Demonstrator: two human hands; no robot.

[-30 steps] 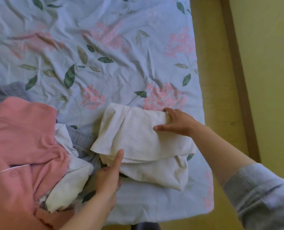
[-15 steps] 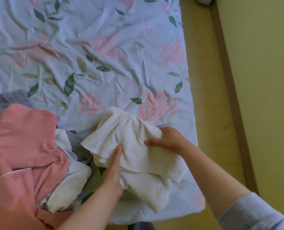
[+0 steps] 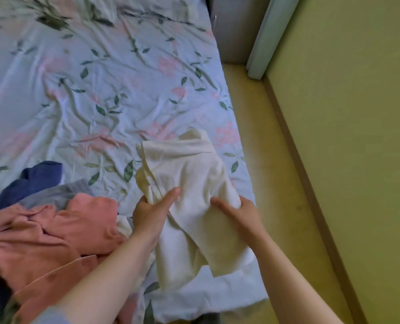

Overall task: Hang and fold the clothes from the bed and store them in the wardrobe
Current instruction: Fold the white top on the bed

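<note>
Two-handed grip: L hand (image 3: 151, 213) & R hand (image 3: 238, 213) had fingers clamped on folded cream garment (image 3: 194, 174) over bed (image 3: 100, 90); looked soft, light, prob. best held at both sides

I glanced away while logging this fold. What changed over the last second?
The cream garment, which lay folded flat on the bed sheet, is now gripped by the left hand and the right hand and raised off it, its folds hanging loose. The right hand had been pressing flat on top. The pink garment pile stayed put.

Two hands (image 3: 151, 213) (image 3: 238, 213), one bed (image 3: 100, 90), at least four garments (image 3: 189, 183) (image 3: 54, 242) (image 3: 37, 178) (image 3: 54, 195).
</note>
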